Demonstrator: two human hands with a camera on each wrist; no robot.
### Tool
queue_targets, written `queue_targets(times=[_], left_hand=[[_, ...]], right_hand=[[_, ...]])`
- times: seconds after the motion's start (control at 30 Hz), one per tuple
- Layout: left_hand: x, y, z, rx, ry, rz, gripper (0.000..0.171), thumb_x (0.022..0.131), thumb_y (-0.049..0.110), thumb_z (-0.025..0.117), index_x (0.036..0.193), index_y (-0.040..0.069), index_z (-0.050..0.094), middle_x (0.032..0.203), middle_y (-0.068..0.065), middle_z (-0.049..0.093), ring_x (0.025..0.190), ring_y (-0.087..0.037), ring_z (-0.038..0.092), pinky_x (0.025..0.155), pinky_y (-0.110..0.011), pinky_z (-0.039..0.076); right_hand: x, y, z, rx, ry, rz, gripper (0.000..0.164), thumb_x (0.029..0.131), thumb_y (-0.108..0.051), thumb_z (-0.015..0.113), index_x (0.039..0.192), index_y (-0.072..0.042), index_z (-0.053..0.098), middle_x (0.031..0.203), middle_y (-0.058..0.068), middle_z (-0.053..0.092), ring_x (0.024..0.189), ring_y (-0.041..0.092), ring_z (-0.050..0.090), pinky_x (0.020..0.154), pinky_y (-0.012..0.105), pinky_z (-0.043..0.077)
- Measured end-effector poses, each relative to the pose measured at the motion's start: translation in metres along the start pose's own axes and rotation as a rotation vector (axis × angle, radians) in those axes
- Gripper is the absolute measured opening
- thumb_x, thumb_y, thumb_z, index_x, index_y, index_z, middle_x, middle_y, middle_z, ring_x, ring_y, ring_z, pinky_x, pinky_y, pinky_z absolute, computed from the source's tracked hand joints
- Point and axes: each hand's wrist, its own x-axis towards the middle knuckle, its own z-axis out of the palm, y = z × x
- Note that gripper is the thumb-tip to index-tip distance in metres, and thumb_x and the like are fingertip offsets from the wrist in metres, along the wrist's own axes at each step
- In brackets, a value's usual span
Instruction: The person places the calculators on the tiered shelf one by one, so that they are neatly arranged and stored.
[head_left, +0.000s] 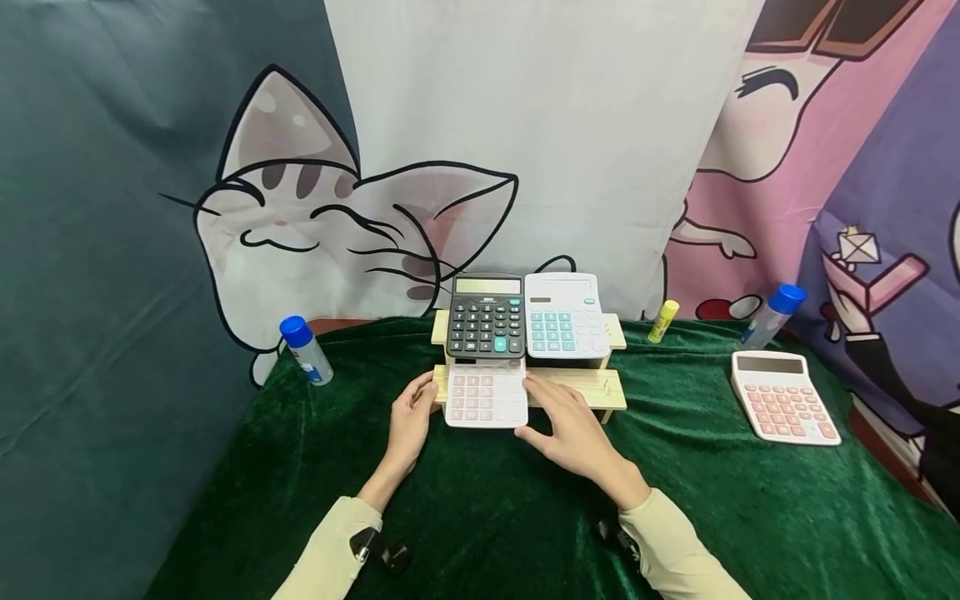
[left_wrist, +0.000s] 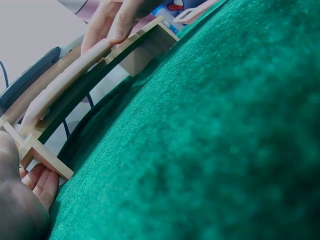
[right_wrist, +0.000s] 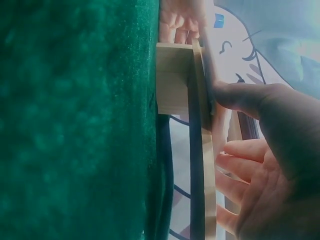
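Observation:
A white calculator with pink keys (head_left: pixel 472 398) lies on the lower step of a wooden two-step stand (head_left: pixel 577 385), its front edge past the step. My right hand (head_left: pixel 573 425) holds it at the right side, thumb at the front corner and fingers along the edge. At the stand's left end, my left hand (head_left: pixel 410 423) grips the lower step, its fingers (left_wrist: pixel 42 182) around the end leg. Above, a black calculator (head_left: pixel 486 317) and a white calculator with blue keys (head_left: pixel 564 321) lean side by side on the upper step. The black one overlaps the pink-keyed one's display.
Another pink-keyed calculator (head_left: pixel 783 396) lies on the green cloth (head_left: pixel 510 517) at the right. Behind it stands a blue-capped bottle (head_left: pixel 772 315), with a yellow glue stick (head_left: pixel 663 322) nearer the stand. A second blue-capped bottle (head_left: pixel 306 350) stands at the left. Printed curtains hang behind.

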Motion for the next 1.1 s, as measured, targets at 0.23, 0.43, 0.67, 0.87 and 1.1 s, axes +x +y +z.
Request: queue_targets(times=[0.23, 0.43, 0.67, 0.87, 1.1], left_hand=[[-0.002, 0.003, 0.0, 0.014, 0.0, -0.016, 0.039, 0.106, 0.018, 0.049, 0.141, 0.0, 0.052, 0.136, -0.02, 0.06, 0.117, -0.025, 0.061, 0.101, -0.045, 0.052], [-0.001, 0.003, 0.0, 0.009, -0.009, -0.012, 0.04, 0.106, 0.018, 0.049, 0.142, -0.001, 0.051, 0.137, -0.02, 0.059, 0.119, -0.027, 0.06, 0.102, -0.046, 0.052], [-0.002, 0.001, 0.0, 0.006, 0.003, -0.006, 0.04, 0.106, 0.017, 0.049, 0.141, -0.001, 0.052, 0.135, -0.021, 0.06, 0.118, -0.028, 0.061, 0.101, -0.045, 0.053], [-0.004, 0.001, 0.001, 0.009, -0.005, -0.011, 0.039, 0.106, 0.017, 0.048, 0.141, -0.002, 0.051, 0.134, -0.021, 0.06, 0.118, -0.029, 0.061, 0.101, -0.046, 0.052], [0.005, -0.014, 0.0, 0.006, 0.006, -0.001, 0.04, 0.106, 0.019, 0.048, 0.142, 0.0, 0.051, 0.134, -0.021, 0.06, 0.118, -0.026, 0.062, 0.101, -0.044, 0.053]], right_hand=[[0.0, -0.001, -0.001, 0.007, -0.004, 0.0, 0.073, 0.089, -0.04, 0.075, 0.148, -0.01, 0.047, 0.156, 0.009, 0.044, 0.141, 0.028, 0.044, 0.116, 0.055, 0.032], [-0.001, -0.001, -0.002, 0.006, -0.004, -0.004, 0.073, 0.089, -0.039, 0.075, 0.149, -0.009, 0.046, 0.156, 0.009, 0.043, 0.142, 0.028, 0.043, 0.117, 0.055, 0.031], [-0.003, 0.002, -0.003, 0.007, -0.013, -0.046, 0.075, 0.09, -0.041, 0.073, 0.15, -0.009, 0.043, 0.156, 0.011, 0.042, 0.143, 0.029, 0.04, 0.116, 0.056, 0.032], [-0.012, 0.016, -0.015, 0.072, 0.104, -0.103, 0.051, 0.093, -0.037, 0.071, 0.136, -0.013, 0.06, 0.138, 0.005, 0.06, 0.128, 0.025, 0.054, 0.106, 0.051, 0.044], [-0.027, 0.056, -0.05, 0.086, 0.353, -0.122, 0.005, 0.091, -0.015, 0.073, 0.091, -0.019, 0.075, 0.093, -0.008, 0.073, 0.086, 0.006, 0.064, 0.074, 0.029, 0.052]])
